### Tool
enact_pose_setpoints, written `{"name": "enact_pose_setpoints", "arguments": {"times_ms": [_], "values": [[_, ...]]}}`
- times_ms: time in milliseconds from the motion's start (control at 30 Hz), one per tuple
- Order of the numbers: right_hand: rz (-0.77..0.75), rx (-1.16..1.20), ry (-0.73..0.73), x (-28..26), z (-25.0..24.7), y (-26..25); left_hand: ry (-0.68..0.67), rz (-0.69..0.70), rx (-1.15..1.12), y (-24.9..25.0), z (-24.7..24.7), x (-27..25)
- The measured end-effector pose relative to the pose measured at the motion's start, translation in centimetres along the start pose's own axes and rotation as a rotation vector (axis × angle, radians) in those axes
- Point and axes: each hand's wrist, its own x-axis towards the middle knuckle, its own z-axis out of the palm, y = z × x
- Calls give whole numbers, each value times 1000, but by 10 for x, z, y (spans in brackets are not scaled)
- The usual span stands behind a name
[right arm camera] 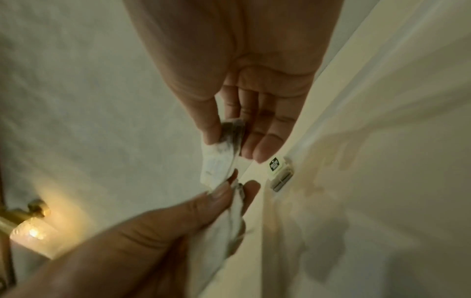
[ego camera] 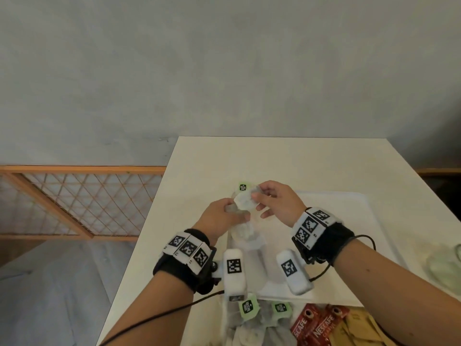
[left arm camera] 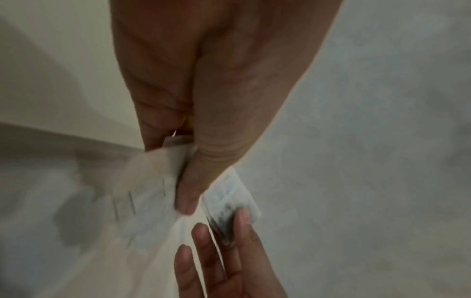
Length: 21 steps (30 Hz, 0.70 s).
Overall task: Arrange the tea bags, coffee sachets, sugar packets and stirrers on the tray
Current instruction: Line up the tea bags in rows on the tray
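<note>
Both hands hover over the left end of the white tray [ego camera: 349, 221]. My left hand [ego camera: 239, 213] grips a small bunch of white tea bags [ego camera: 245, 233] that hangs down toward the tray. My right hand [ego camera: 257, 196] pinches one tea bag [ego camera: 245, 199] at the top of that bunch between thumb and fingers. Its green tag [ego camera: 242, 187] shows just beyond the hands. In the left wrist view my left hand [left arm camera: 173, 173] clamps the bunch [left arm camera: 153, 191] while the single bag [left arm camera: 229, 197] stands apart. In the right wrist view my right hand [right arm camera: 229, 141] holds that bag [right arm camera: 219, 159].
At the table's near edge lie more green-tagged tea bags [ego camera: 249, 318], red coffee sachets [ego camera: 314, 325] and brown sugar packets [ego camera: 359, 328]. A clear glass [ego camera: 446, 268] stands at the right. The white table [ego camera: 274, 158] ends at the left beside a wooden lattice rail [ego camera: 74, 201].
</note>
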Motion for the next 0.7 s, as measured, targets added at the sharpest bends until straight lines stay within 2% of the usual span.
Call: {"name": "enact_pose_setpoints", "arguments": {"times_ms": [100, 200, 400, 600, 700], "values": [[18, 19, 97, -16, -1, -4, 67, -45, -204, -4, 7, -9], [60, 2, 120, -31, 2, -5, 92, -40, -276, 0, 16, -22], [160, 33, 134, -50, 4, -5, -70, 46, -244, 3, 37, -43], [150, 78, 134, -65, 0, -10, 69, 34, -166, 7, 48, -41], [138, 85, 144, -68, -4, -11, 86, 32, -150, 7, 48, -39]]}}
